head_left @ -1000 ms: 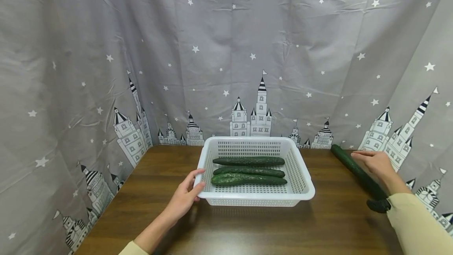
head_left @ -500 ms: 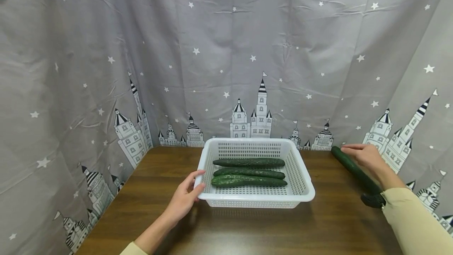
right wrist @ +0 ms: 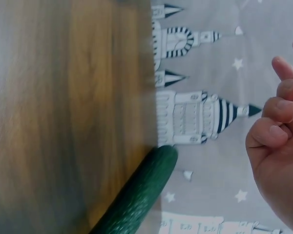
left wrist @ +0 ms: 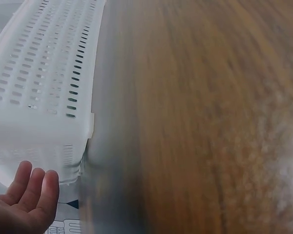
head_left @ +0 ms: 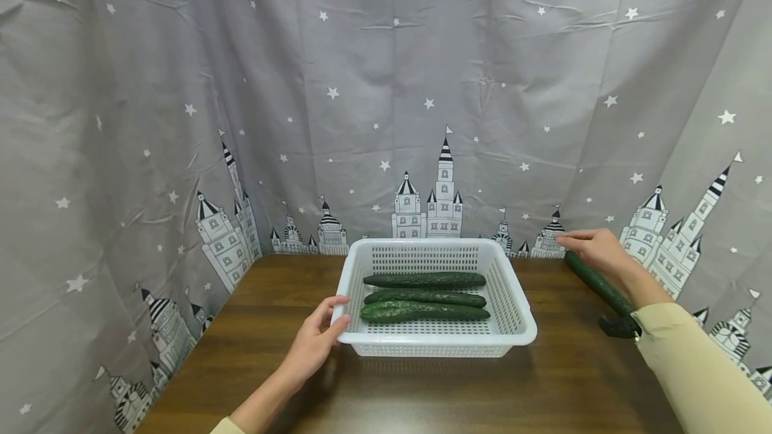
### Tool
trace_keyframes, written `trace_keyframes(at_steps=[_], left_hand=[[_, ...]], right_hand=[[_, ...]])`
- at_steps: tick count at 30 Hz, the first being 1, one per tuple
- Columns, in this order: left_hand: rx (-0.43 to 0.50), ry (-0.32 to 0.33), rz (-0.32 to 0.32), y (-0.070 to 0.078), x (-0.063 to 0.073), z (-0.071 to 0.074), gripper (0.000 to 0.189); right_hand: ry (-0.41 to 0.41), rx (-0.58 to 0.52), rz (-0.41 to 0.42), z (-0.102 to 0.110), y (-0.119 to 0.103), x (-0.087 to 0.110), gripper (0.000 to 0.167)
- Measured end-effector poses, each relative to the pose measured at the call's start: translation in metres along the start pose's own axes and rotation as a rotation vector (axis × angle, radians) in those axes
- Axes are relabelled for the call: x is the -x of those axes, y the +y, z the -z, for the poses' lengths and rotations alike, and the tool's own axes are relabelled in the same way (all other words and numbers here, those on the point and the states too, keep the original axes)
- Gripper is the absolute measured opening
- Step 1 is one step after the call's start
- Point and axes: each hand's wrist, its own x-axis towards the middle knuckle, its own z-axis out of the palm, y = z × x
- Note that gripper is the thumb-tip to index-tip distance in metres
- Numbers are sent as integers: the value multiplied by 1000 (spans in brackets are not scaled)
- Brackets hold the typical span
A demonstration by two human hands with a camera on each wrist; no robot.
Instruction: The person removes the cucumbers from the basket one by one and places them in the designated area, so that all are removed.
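- Left hand [head_left: 312, 340]: thumb and forefinger hold the left rim of the basket [head_left: 437, 339]; the other fingers sit outside it, and whether they touch it I cannot tell.
- Right hand [head_left: 597, 250]: fingers loosely bent, gripping nothing, above the far end of the loose cucumber [head_left: 597, 282] and apart from it.
- Step, as I judge it: the left steadies the basket, the right is placed near the loose cucumber without a hold. A grip would call for lowering the hand and spreading thumb from fingers around the body.
- The loose cucumber lies on the table [head_left: 422, 394], right of the basket, slanting, tip near the curtain [head_left: 362, 52]. It is long, nearly straight, dark green and glossy, with a rounded tip; the sleeve side hides its near end.
- Inside the basket, three cucumbers lie crosswise: far [head_left: 425, 280], middle [head_left: 425, 297], near [head_left: 425, 311], the last paler at its left end.
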Motion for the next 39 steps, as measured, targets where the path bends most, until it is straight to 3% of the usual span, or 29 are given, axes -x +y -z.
trace_keyframes(at_steps=[17,24,31,39], left_hand=[[28,-22,13,-4,6,-1,37],[22,-10,-5,-2,1,-2,36],[13,-10,3,-1,3,-2,36],[14,-16,-34,-2,3,-2,37]], right_hand=[[-197,-8,68,-34,-35,-19,47],[-253,-20,48,-52,-57,-36,46],[-318,-51,46,-75,-67,-49,44],[-395,-110,49,-97,-78,-60,42]])
